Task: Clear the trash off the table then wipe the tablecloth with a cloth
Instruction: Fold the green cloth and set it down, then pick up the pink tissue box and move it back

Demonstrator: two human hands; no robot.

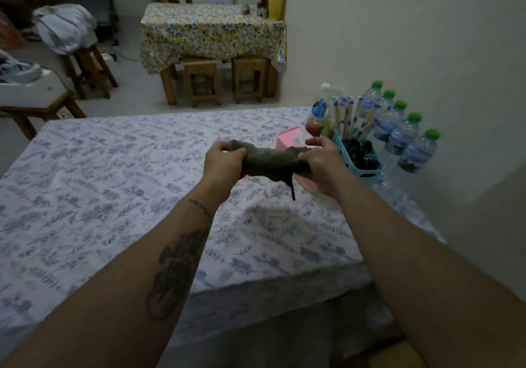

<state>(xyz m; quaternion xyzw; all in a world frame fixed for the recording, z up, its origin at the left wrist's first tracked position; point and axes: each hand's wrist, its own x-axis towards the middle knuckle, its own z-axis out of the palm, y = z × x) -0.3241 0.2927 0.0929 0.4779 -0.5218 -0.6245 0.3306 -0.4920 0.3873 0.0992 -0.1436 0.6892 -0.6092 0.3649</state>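
A dark olive cloth (269, 161) is bunched into a roll and held in the air above the table, a loose tail hanging down from its middle. My left hand (223, 161) grips its left end and my right hand (321, 161) grips its right end. Under them spreads the white tablecloth with blue leaf print (113, 174), creased in places. A shadow of the cloth falls on the tablecloth below my hands. I see no loose trash on the visible tablecloth.
A pink tissue box (290, 137) lies behind the cloth. A teal basket (364, 172) with dark lids, chopsticks (345, 117) and sauce bottles (320, 119) stands at the right, beside several green-capped water bottles (404, 134). Beyond is a yellow-clothed table (210, 31), stools and a person.
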